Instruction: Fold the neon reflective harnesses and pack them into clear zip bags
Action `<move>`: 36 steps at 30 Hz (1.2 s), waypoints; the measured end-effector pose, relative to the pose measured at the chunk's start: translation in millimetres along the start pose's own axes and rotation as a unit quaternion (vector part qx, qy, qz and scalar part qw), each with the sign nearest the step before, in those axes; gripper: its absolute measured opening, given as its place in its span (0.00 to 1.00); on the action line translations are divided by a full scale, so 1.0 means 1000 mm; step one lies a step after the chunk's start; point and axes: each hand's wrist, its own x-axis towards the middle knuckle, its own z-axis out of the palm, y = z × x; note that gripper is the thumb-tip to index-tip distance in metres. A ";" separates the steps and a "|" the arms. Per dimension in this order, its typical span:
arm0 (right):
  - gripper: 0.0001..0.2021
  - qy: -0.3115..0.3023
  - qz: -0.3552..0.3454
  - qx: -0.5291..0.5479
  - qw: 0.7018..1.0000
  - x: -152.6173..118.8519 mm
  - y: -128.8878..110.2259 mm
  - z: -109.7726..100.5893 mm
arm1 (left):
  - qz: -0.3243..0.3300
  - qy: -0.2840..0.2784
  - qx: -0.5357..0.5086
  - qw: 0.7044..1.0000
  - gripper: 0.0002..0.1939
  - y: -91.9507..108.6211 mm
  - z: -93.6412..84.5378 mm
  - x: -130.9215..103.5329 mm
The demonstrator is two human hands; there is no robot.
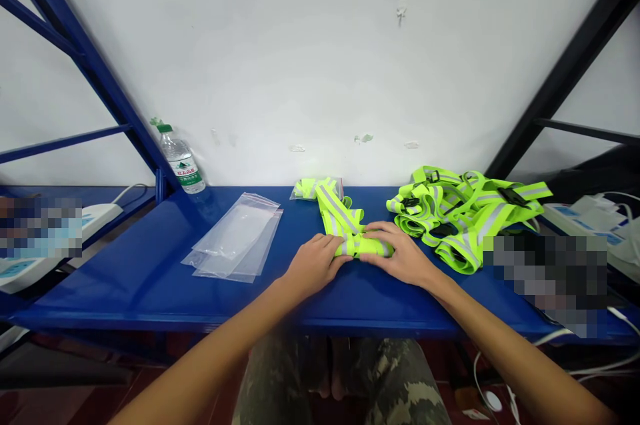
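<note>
A neon yellow-green strap with a silver reflective stripe (363,246) lies partly rolled or folded at the middle of the blue table. My left hand (316,263) grips its left end, with fingers and thumb closed around it. At the right end my right hand (397,255) holds the same strap, thumb below and fingers on top. Loose lengths of it run up and back from my hands. Behind them, a clear bag with a folded yellow-green strap inside (305,189) rests near the wall.
Clear plastic bags (239,231) lie left of my hands on the blue table (150,278). A water bottle (184,161) leans at the back left. Tangled yellow-green straps (465,205) are heaped on the right, beside a blurred dark object (550,275). Power strips flank both sides.
</note>
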 end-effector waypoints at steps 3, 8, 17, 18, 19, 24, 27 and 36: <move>0.24 -0.037 -0.008 -0.004 0.999 -0.002 -0.002 -0.005 | -0.045 0.008 -0.025 0.999 0.19 -0.004 -0.004 0.003; 0.17 -0.055 0.020 -0.009 0.998 0.011 -0.006 -0.009 | -0.107 0.025 -0.081 0.991 0.19 -0.013 -0.010 0.012; 0.17 -0.006 0.102 0.031 0.994 0.038 0.004 0.005 | -0.179 0.062 -0.109 0.976 0.23 -0.028 0.004 0.036; 0.16 -0.002 0.112 0.036 0.993 0.039 0.007 0.007 | -0.189 0.066 -0.092 0.975 0.23 -0.027 0.006 0.037; 0.16 0.002 0.123 0.040 0.992 0.039 0.009 0.009 | -0.197 0.069 -0.073 0.975 0.23 -0.026 0.008 0.038; 0.16 0.013 0.162 0.007 0.987 0.039 0.012 0.014 | -0.148 0.093 0.057 0.983 0.21 -0.013 0.013 0.037; 0.18 0.012 0.148 -0.027 0.989 0.039 0.014 0.017 | -0.027 0.053 0.049 0.997 0.24 -0.012 0.013 0.032; 0.17 0.007 -0.046 -0.107 0.993 0.024 -0.001 0.010 | 0.025 0.014 -0.048 0.998 0.28 -0.029 0.011 0.030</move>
